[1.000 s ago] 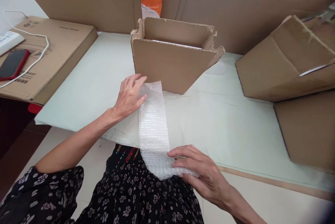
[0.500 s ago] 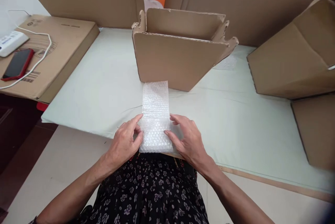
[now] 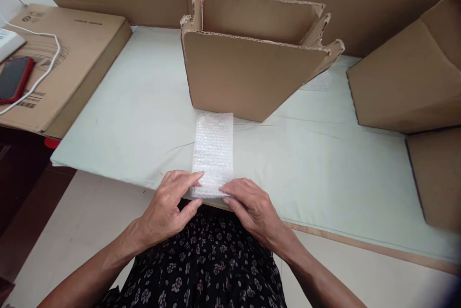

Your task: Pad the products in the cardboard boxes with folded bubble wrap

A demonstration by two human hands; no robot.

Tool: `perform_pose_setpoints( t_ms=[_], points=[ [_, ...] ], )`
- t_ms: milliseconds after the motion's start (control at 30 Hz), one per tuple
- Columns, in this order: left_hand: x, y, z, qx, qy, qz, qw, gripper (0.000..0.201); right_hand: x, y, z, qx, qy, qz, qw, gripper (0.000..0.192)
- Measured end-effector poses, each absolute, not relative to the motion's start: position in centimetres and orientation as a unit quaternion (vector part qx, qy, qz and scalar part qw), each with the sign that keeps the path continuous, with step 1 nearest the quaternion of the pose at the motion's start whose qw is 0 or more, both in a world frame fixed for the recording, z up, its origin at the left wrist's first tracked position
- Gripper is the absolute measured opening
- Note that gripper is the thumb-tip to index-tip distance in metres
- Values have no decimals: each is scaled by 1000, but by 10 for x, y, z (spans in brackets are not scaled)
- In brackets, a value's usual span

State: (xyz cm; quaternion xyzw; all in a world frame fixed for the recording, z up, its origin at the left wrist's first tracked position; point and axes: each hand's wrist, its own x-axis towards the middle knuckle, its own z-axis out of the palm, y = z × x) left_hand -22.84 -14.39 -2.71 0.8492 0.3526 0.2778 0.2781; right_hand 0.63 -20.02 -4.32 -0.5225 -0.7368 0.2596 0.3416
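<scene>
A strip of clear bubble wrap [image 3: 214, 142] lies on the pale cloth-covered table [image 3: 140, 106], its near end at the table's front edge. My left hand [image 3: 171, 202] is at its near left side, index finger resting over the wrap and thumb apart below it by the edge. At the near right corner, my right hand [image 3: 254, 207] pinches the wrap between thumb and fingers. An open-topped cardboard box [image 3: 245, 77] stands just beyond the strip's far end.
On the left, a flat cardboard carton [image 3: 82, 63] carries a red-cased phone [image 3: 14, 80], a white cable [image 3: 50, 65] and a white power strip [image 3: 9, 43]. More cardboard boxes [image 3: 403, 87] stand at the right. Another piece of bubble wrap [image 3: 319, 81] lies behind the open box.
The near end of the bubble wrap is now folded or flattened shorter. My left fingers have spread over it, and my right hand has closed on its near right corner. The view has shifted slightly.
</scene>
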Motion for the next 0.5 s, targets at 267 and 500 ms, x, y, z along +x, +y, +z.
perform_pose_setpoints(
  t_ms=[267,500],
  points=[
    [-211,-132,-45,844,429,266,182,34,8,-197,-41,-554,-756,55,343,28],
    [-220,-137,-35,856,379,293,194,43,7,-178,-42,-514,-802,110,284,19]
  ],
)
